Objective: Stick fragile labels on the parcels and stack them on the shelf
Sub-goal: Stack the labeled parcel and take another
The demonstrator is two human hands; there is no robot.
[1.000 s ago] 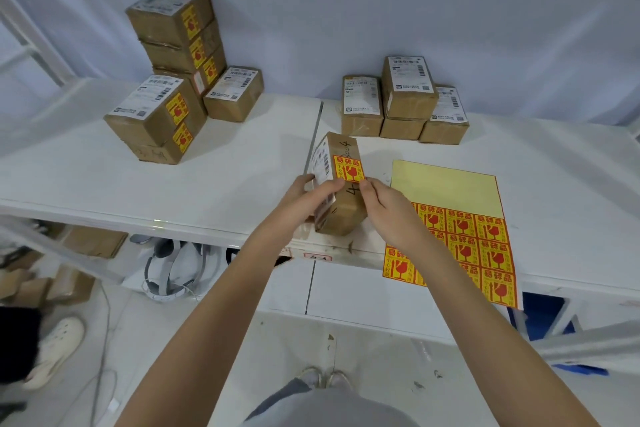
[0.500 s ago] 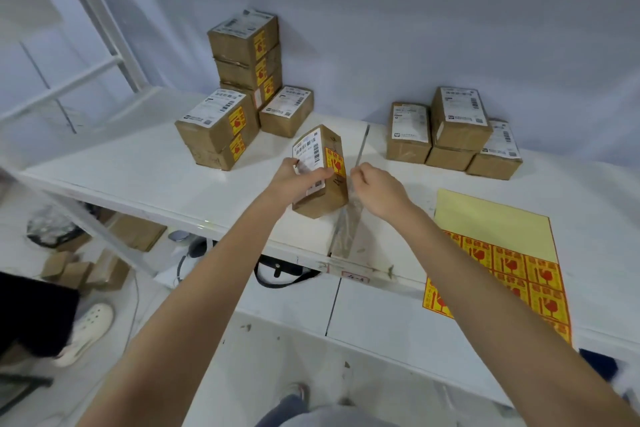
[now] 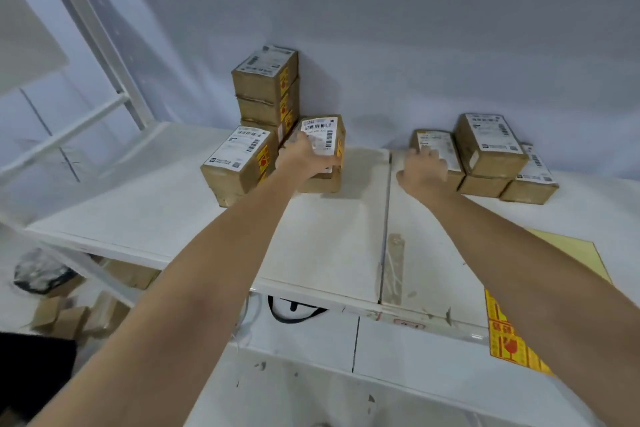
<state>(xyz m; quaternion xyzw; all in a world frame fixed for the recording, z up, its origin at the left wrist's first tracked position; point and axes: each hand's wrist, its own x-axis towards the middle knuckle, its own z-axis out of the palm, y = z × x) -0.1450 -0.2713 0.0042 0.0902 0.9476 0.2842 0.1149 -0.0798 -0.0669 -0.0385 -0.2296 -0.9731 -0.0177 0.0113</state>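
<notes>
Left hand [image 3: 304, 158] has its grip curled around the labelled parcel [image 3: 323, 146], thumb on the right face, fingers over the top. It's a brown cardboard box, white barcode label up, yellow-red fragile sticker [image 3: 340, 150] on its right side, long axis running away toward the wall, sitting on another box beside the labelled stack [image 3: 266, 97]. Right hand [image 3: 424, 168] rests loosely spread against an unlabelled parcel [image 3: 438, 146] on the white desk [image 3: 329, 236]. Sticker sheet [image 3: 505, 340] hangs off the desk's front right edge.
</notes>
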